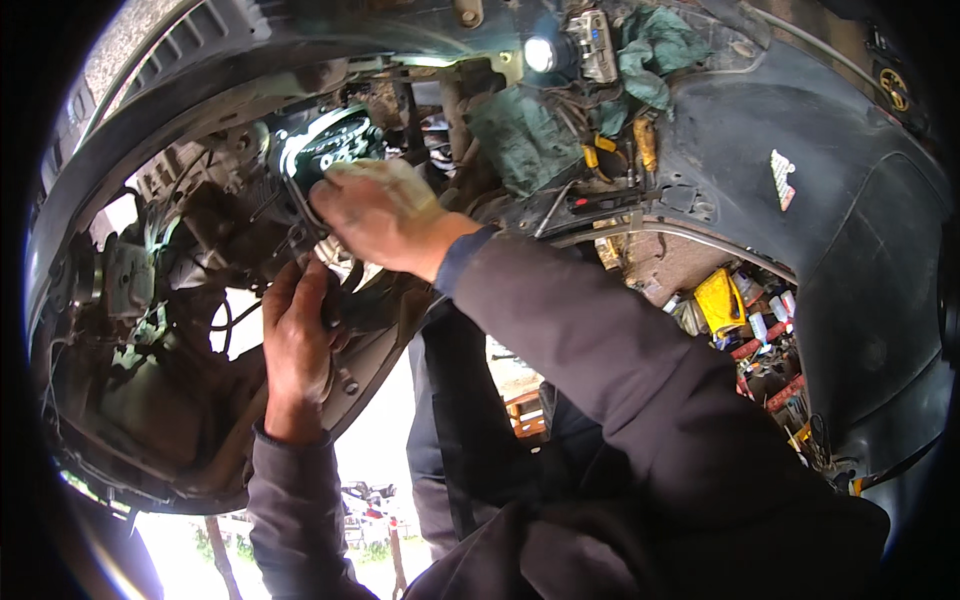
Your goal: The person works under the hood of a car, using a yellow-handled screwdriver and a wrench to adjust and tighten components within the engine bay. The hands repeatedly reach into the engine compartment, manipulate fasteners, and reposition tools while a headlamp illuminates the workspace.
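Note:
My right hand (385, 212) reaches across into the engine bay, its fingers curled and pointing down. Whatever they grip is hidden behind the hand. Just beyond it, a brightly lit metal engine part (330, 140) with a curved rim and toothed or chain-like detail shows. Lower and to the left, my left hand (297, 335) is closed, fingertips raised beside dark engine parts. What it holds is too dark to name. A small metal piece with a rounded end (347, 383) shows beside its wrist; I cannot tell whether it belongs to the held thing.
A lit lamp (540, 54), green rags (525, 140) and yellow-handled pliers (597, 158) lie on the car body at the top. An orange-handled screwdriver (645, 145) is beside them. Below right, a yellow container (720, 300) stands among tools and bottles. Hoses and metal brackets surround my hands.

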### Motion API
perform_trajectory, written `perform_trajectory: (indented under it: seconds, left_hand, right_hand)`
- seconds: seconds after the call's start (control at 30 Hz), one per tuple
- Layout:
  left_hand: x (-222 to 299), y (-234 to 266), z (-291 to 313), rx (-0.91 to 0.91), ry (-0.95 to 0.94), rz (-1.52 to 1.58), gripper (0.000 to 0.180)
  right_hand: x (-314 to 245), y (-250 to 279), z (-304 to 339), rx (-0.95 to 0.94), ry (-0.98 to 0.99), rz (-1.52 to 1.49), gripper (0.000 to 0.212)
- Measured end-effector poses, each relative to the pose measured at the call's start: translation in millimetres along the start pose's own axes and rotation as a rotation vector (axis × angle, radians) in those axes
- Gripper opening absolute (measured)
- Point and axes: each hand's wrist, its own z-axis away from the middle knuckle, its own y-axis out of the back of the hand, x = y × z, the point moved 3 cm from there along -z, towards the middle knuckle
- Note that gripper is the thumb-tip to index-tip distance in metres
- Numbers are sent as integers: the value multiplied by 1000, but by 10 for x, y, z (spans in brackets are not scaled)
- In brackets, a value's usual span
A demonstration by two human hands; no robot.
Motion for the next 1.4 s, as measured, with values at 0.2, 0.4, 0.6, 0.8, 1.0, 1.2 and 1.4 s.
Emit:
perform_trajectory:
  seconds: [0.2,0.4,0.6,0.8,1.0,1.2,1.4]
  left_hand:
    - [-17,-99,-158,-54,-16,-135,26]
    - [-89,-151,-356,-51,-62,-127,29]
    - [-140,-180,-457,23,-262,-336,27]
    - [-57,-145,-433,9,-276,-472,26]
    - [115,7,-522,-12,-191,-799,29]
    - [273,-134,-449,-132,-447,-1209,21]
    - [474,-141,-438,-284,-420,-1441,18]
  right_hand:
    - [120,177,241,273,-115,-199,12]
    - [170,175,437,266,-254,-309,12]
    - [142,142,535,231,-319,-376,10]
    - [125,152,639,222,-316,-380,10]
    - [136,142,690,143,-386,-389,11]
    - [129,154,719,180,-351,-442,13]
    - [176,183,701,200,-367,-429,12]
